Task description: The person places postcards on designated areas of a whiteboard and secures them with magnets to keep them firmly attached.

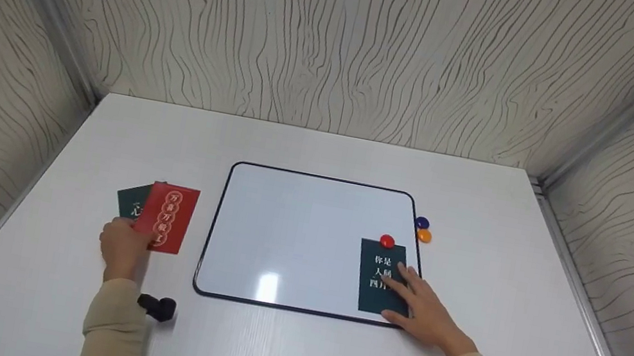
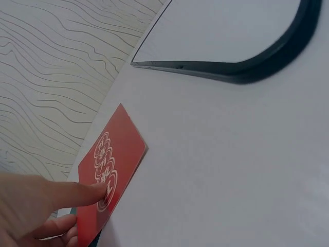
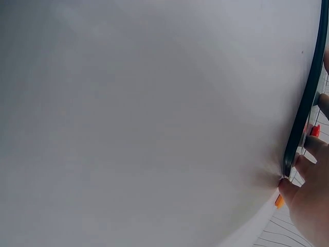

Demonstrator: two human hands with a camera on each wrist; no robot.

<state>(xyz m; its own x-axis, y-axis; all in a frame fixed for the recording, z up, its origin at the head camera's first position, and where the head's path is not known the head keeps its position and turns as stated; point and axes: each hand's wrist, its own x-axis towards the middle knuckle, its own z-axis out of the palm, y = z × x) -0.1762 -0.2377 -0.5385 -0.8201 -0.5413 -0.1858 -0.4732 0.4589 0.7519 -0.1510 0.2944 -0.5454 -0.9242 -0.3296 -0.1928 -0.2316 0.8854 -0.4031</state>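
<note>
In the head view my left hand [image 1: 124,245] holds a red card [image 1: 175,212] with white round designs, left of the whiteboard. Behind it a dark green card [image 1: 132,199] with white writing partly shows. The left wrist view has the thumb lying across the face of the red card [image 2: 123,146]. My right hand [image 1: 426,315] rests with spread fingers on another dark green card [image 1: 368,295], which lies at the right end of the whiteboard [image 1: 294,233]. A round red magnet [image 1: 387,241] sits on that card's top edge.
A dark blue magnet [image 1: 422,222] and an orange magnet [image 1: 424,236] lie by the board's right edge. Black devices [image 1: 157,308] show beside both wrists. The white table [image 1: 321,153] meets wood-patterned walls [image 1: 329,36] behind and at both sides.
</note>
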